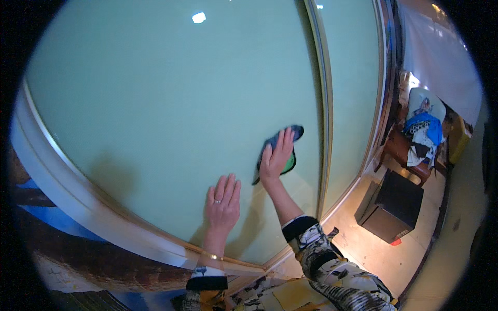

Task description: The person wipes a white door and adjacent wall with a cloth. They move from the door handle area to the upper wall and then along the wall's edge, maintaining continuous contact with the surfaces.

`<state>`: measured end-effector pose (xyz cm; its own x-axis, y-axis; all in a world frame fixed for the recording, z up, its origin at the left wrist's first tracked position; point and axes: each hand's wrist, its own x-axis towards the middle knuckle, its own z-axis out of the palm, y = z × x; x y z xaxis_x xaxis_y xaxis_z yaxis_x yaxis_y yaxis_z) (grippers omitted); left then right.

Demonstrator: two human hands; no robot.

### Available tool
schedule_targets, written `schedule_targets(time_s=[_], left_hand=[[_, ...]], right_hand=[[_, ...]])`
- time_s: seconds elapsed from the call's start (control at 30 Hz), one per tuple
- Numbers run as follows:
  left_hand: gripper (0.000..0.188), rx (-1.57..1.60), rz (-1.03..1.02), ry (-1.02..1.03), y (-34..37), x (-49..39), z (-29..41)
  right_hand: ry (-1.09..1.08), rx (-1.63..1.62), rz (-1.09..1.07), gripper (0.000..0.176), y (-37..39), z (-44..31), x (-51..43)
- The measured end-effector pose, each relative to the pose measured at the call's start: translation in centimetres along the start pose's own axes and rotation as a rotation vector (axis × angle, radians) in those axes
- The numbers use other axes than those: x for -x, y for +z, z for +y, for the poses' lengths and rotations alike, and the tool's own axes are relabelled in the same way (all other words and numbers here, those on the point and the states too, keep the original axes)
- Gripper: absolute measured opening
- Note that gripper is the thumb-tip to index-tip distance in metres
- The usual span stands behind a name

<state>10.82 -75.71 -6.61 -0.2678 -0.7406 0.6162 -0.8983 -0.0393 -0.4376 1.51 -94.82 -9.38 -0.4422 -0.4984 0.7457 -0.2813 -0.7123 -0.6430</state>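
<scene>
A large pale green panel [186, 97] in a light frame, apparently a sliding door, fills the view before me. My right hand [275, 159] presses a dark cloth [297, 133] with a green patch and black edging flat on the panel, fingers pointing up. Lower and to the left, my left hand [223, 202] lies against the panel with nothing in it, its fingers extended and nearly together. It bears a ring, and a bracelet circles the wrist. What the right palm covers is hidden.
A metal-edged upright [325, 97] stands right of the cloth, beside a second green panel [352, 77]. On the floor at right is a black box [397, 202]. Behind it, a chair [400, 149] holds blue and white clothes [430, 130]. A white frame edge [97, 221] curves along the lower left.
</scene>
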Motion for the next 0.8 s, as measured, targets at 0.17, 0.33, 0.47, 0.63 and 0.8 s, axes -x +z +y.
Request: schedule_targets(time_s=[0.17, 0.33, 0.47, 0.63, 0.8], left_hand=[[0.045, 0.000, 0.032, -0.279, -2.6, 4.2, 0.0], [0.056, -0.100, 0.062, -0.574, -4.0, 7.5, -0.5], [0.063, -0.177, 0.016, -0.527, -3.6, 8.8, -1.4], [0.072, -0.326, -0.114, -0.471, -3.6, 9.3, -1.4], [0.080, -0.344, -0.136, -0.444, -3.2, 9.1, -1.2]], right_hand=[[-0.108, -0.038, -0.043, 0.060, 1.3, -3.8, -6.3], [-0.325, -0.129, -0.175, 0.062, 0.7, -8.1, -2.1], [-0.599, -0.184, -0.350, 0.058, -1.0, -10.5, 3.7], [-0.647, -0.181, -0.448, 0.061, -1.3, -7.6, 2.6], [-0.254, -0.105, -0.202, 0.056, -1.5, -3.1, 2.4]])
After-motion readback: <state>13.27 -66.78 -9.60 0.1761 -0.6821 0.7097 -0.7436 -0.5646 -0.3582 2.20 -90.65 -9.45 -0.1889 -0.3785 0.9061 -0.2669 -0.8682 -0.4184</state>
